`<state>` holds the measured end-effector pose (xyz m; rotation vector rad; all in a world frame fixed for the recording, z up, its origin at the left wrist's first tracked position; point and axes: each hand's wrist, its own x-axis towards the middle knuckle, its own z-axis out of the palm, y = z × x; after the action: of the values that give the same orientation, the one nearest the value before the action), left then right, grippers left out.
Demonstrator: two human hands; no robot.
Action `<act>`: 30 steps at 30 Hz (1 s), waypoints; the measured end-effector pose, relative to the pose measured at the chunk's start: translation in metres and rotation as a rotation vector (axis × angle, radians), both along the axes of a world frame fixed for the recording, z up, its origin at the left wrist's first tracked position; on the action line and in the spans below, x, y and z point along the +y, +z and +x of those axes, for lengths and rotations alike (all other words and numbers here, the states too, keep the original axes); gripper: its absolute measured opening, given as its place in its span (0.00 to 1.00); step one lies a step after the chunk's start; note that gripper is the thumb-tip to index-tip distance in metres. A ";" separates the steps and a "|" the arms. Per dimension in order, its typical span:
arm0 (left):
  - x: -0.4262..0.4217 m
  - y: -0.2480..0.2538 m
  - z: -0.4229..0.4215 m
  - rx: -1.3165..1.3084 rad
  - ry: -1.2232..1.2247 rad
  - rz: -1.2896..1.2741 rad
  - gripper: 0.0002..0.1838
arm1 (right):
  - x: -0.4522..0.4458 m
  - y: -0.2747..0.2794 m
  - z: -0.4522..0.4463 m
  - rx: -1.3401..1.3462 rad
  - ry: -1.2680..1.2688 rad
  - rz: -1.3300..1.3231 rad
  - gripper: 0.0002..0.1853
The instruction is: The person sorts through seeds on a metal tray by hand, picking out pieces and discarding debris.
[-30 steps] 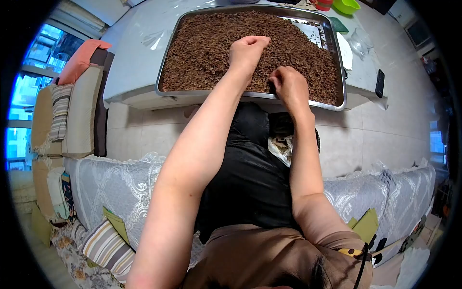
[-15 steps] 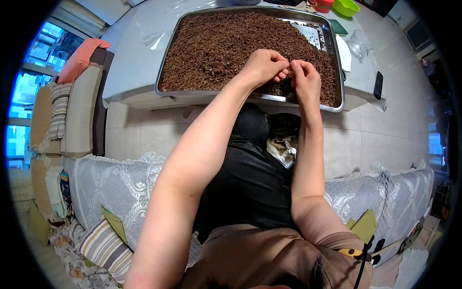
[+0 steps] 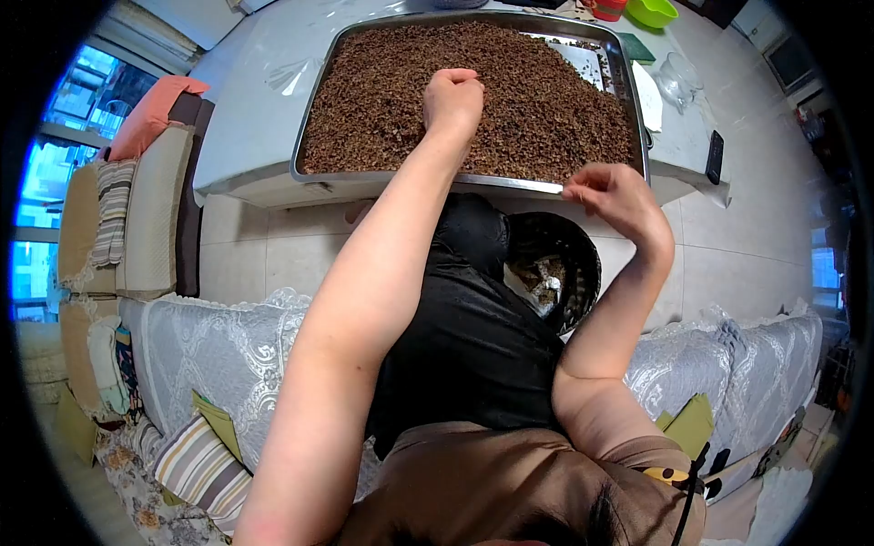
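A large metal tray (image 3: 305, 136) is heaped with small, dry brown bits (image 3: 391, 82), too fine to name for certain. My left hand (image 3: 452, 102) is over the heap, its fingers curled closed; anything inside them is hidden. Near the tray's front right edge, my right hand (image 3: 621, 202) has thumb and fingertips pinched together, and whatever they may hold is too small to make out. Below and left of the right hand, a dark woven basket (image 3: 587, 264) stands on the floor beside my leg, with a whitish liner and brown scraps inside.
The tray rests on a white-covered table (image 3: 246, 118). At its right lie a remote control (image 3: 716, 156), a clear glass vessel (image 3: 678, 82) and a green pad (image 3: 637, 49). Farther back are a bright green bowl (image 3: 653, 12) and a red container (image 3: 608, 7). A lace-covered sofa (image 3: 228, 355) is behind.
The two hands, earlier meeting fingertip to fingertip over the heap, have parted. My left hand moved left and farther back; my right hand came right and nearer, uncovering more of the basket.
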<state>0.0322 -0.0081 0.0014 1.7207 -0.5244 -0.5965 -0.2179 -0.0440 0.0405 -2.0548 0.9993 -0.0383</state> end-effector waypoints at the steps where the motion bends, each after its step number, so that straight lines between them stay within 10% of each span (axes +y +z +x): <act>1: 0.000 -0.001 0.000 -0.017 0.017 0.022 0.12 | -0.001 -0.006 0.005 -0.071 -0.035 -0.085 0.08; 15: 0.008 0.006 -0.009 -0.044 -0.045 0.107 0.13 | 0.002 -0.070 0.070 -0.111 -0.156 -0.728 0.05; 30: 0.002 0.000 -0.036 0.483 -0.568 -0.058 0.16 | -0.017 -0.073 0.069 -0.740 -0.507 -0.074 0.11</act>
<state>-0.0036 -0.0062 0.0018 1.2974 -0.6715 -1.3451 -0.1487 -0.0614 -0.0324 -1.5798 0.9978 -1.0292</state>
